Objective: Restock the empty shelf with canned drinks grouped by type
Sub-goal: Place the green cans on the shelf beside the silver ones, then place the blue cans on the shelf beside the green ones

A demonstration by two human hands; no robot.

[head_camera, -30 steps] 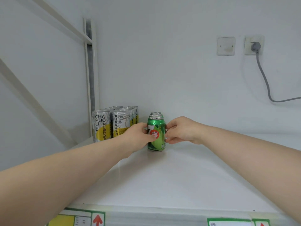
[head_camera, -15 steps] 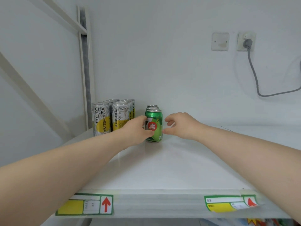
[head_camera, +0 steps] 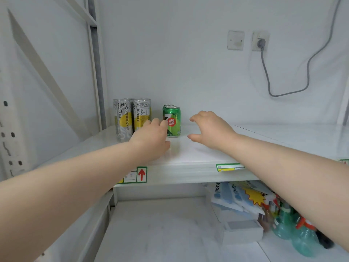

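— Upper shelf (head_camera: 198, 152), far left?
— Holds tall cans (head_camera: 123, 120) in the corner; short cans (head_camera: 172, 121) just right, filed front to back.
— Lower shelf (head_camera: 160, 233)?
— Carries packs (head_camera: 232, 197), box (head_camera: 243, 231) and bottles (head_camera: 294, 229) at right; box before packs.

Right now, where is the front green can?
Head view: the green can stands on the shelf, left of centre, right of the silver-yellow cans, between the left hand and the right hand.

A single wide-angle camera sat on the person's head, in front of the shelf (head_camera: 188, 156) and near its front edge. It faced forward and slightly down toward the back wall (head_camera: 179, 63), seeing the shelf top from above and the lower shelf (head_camera: 160, 224) beneath it.
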